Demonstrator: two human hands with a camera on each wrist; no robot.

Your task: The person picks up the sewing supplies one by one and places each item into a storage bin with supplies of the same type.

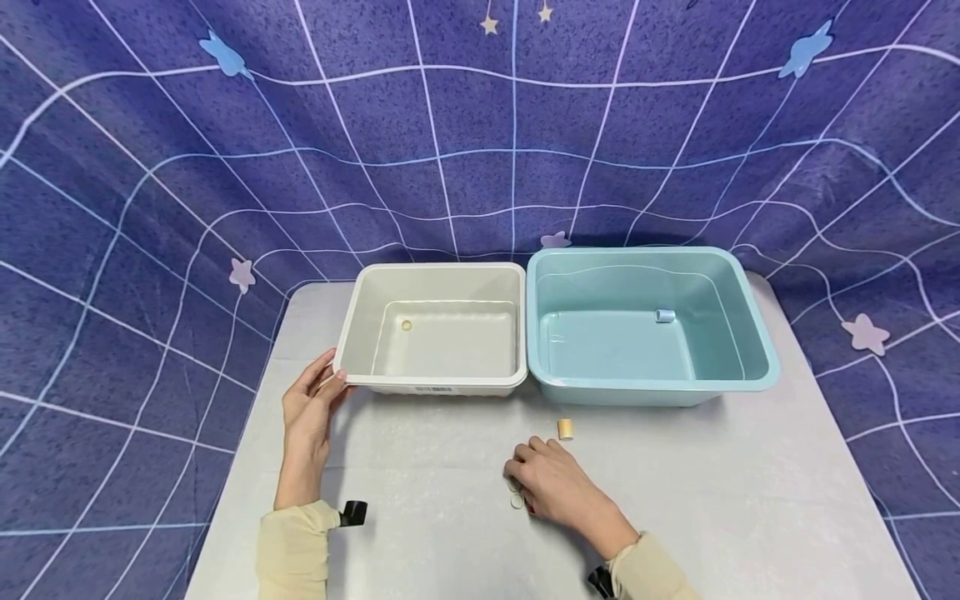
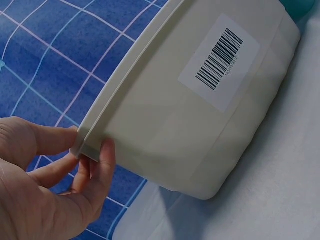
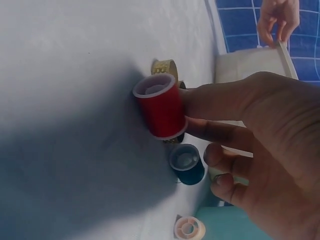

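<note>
My left hand (image 1: pixel 309 408) grips the front-left corner of the cream plastic bin (image 1: pixel 431 381), thumb on the rim and fingers below it. On the table, my right hand (image 1: pixel 553 483) reaches down with curled fingers. Its thumb and index finger meet the far side of a red thread spool (image 3: pixel 162 110); whether they pinch anything there is hidden. A gold dimpled ring thimble (image 3: pixel 165 69) lies beside the spool, and gold edges show behind it. Close to the other fingers stands a dark blue thread spool (image 3: pixel 187 164). A yellow-orange spool (image 1: pixel 565 429) is just beyond the hand.
A light blue bin (image 1: pixel 652 386) stands against the cream bin's right side, with a pale blue spool (image 1: pixel 665 316) inside. One small gold ring (image 1: pixel 407 326) lies in the cream bin. Behind the white-covered table (image 1: pixel 420 533) hangs a blue gridded curtain (image 1: pixel 480 183).
</note>
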